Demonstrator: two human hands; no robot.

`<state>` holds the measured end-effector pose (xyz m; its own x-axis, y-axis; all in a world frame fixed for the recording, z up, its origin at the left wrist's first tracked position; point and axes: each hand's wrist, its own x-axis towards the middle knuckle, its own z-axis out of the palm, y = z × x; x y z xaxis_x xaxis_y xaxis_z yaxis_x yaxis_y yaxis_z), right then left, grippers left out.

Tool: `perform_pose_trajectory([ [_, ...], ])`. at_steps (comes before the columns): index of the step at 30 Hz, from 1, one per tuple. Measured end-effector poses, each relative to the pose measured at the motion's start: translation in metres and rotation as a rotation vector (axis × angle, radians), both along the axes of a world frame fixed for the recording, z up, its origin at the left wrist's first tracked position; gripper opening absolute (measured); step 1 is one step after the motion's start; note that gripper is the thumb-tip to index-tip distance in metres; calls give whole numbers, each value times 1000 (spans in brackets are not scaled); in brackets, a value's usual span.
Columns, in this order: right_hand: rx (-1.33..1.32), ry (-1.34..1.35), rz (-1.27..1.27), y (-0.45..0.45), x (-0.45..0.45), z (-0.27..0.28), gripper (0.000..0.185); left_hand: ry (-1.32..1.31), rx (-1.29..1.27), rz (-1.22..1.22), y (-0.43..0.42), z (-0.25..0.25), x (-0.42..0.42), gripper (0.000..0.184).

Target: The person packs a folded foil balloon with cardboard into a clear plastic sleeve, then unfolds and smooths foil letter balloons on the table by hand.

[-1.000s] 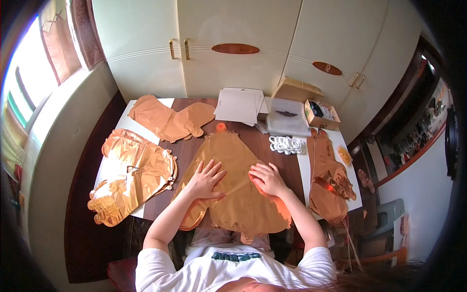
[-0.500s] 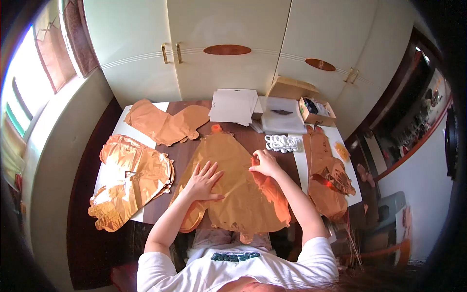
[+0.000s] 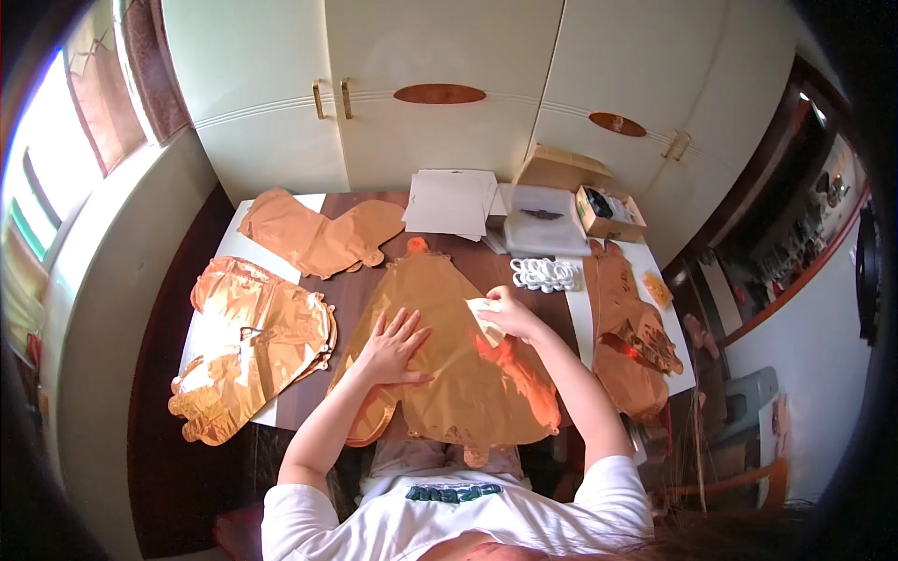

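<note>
A large flat copper-coloured foil balloon [image 3: 458, 365] lies on the table in front of me, its neck end pointing away. My left hand [image 3: 395, 351] rests flat on its left part with the fingers spread. At the balloon's right edge, my right hand [image 3: 505, 313] is closed, pinching the foil, which is turned inward there. Just by those fingers the folded strip shines pale, and farther down it looks bright orange. Part of another foil piece [image 3: 374, 416] shows under the balloon's left side.
More flat foil balloons lie at left [image 3: 257, 346], back left [image 3: 323, 234] and right [image 3: 622, 323]. Behind are white cards [image 3: 451, 201], clear plastic bags [image 3: 545, 224] and an open box [image 3: 610, 215]. White rings [image 3: 545, 274] and a small yellow pile [image 3: 658, 290] sit to the right.
The strip at my right fingers has gone from orange to a pale shine as the foil edge shifted slightly inward. My left hand has stayed in place.
</note>
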<state>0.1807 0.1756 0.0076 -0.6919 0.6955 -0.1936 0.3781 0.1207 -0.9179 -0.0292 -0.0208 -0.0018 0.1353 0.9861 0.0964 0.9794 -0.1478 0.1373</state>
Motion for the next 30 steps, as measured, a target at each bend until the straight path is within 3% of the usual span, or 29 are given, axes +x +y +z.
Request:
perform_pose_trajectory([
  [1, -127, 199, -48, -4, 1, -2, 66, -8, -3, 0, 0, 0, 0, 93],
  [2, -243, 212, -37, -4, 5, 0, 77, -4, -9, 2, 0, 0, 0, 94],
  [5, -611, 316, -62, -20, 17, 15, 82, 1, -17, 6, 0, 1, 1, 94],
  [6, -594, 267, -17, -26, 20, 18, 82, -1, -14, 6, 0, 0, 1, 95],
  [7, -383, 269, 52, -35, 21, 13, 68, -2, -11, 5, 0, 0, 0, 95],
  [9, 226, -1, 297, -29, 26, -9, 56, -11, -14, 4, 0, 0, 0, 95],
  [11, 602, -320, 431, -51, 27, 29, 63, -16, -14, 4, -1, 0, 0, 95],
  [13, 676, -189, 437, -54, 28, -1, 78, -16, -11, 3, -1, 0, 0, 95],
  [16, 676, -336, 489, -62, 25, -20, 91, -7, -4, 6, 0, 0, 0, 94],
  [20, 879, -396, 491, -74, 17, -25, 91, 8, 16, 2, 0, -1, 0, 94],
  [30, 997, -510, 536, -84, 7, -20, 89, 61, 23, -29, 1, -1, 0, 96],
])
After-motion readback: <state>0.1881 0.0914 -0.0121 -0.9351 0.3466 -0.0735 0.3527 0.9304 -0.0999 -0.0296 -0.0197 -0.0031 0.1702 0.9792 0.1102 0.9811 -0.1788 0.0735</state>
